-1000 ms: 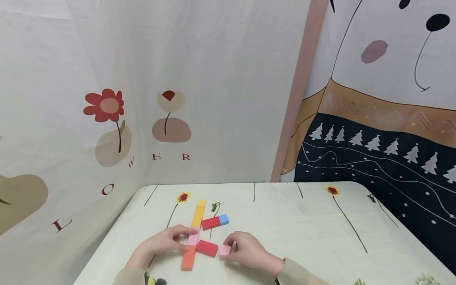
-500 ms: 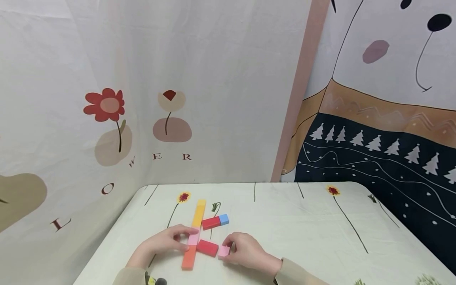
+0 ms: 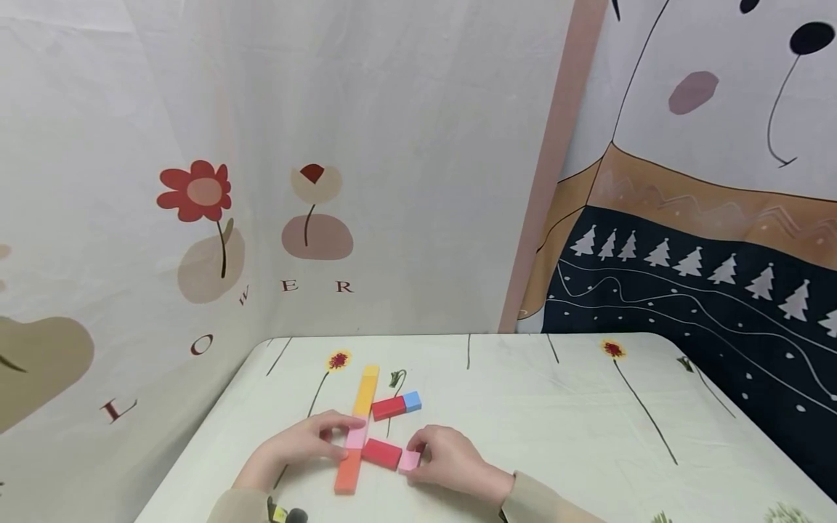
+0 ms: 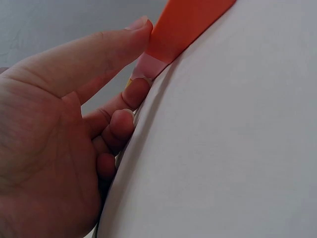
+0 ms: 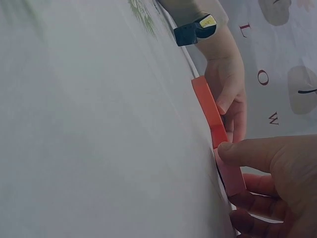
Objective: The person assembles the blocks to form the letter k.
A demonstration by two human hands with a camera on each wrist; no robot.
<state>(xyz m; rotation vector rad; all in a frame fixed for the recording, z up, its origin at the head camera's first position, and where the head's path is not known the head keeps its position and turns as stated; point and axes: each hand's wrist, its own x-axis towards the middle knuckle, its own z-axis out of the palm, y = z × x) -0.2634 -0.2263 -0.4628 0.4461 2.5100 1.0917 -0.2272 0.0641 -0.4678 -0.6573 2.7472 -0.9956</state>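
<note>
In the head view my right hand (image 3: 447, 456) pinches a small pink block (image 3: 409, 461) between thumb and fingertips, right at the right end of a red block (image 3: 382, 454). That pinched pink block (image 5: 231, 172) shows larger in the right wrist view. My left hand (image 3: 302, 444) rests thumb and index finger on a straight row of blocks from its left side. Its index fingertip lies over a pink block (image 3: 356, 436), its thumb at the joint with the orange block (image 3: 347, 473). Beyond lie an amber block (image 3: 363, 398) and a light yellow end block (image 3: 370, 371).
Right of the row, farther back, a second red block (image 3: 389, 409) lies end to end with a blue block (image 3: 412, 402). A white flower-print cloth covers the table (image 3: 523, 407). Printed fabric (image 3: 418, 181) hangs behind and on both sides.
My right hand has slid the small pink block slightly left, closing the gap to the nearer red block's end. My left hand stays in place on the row.
</note>
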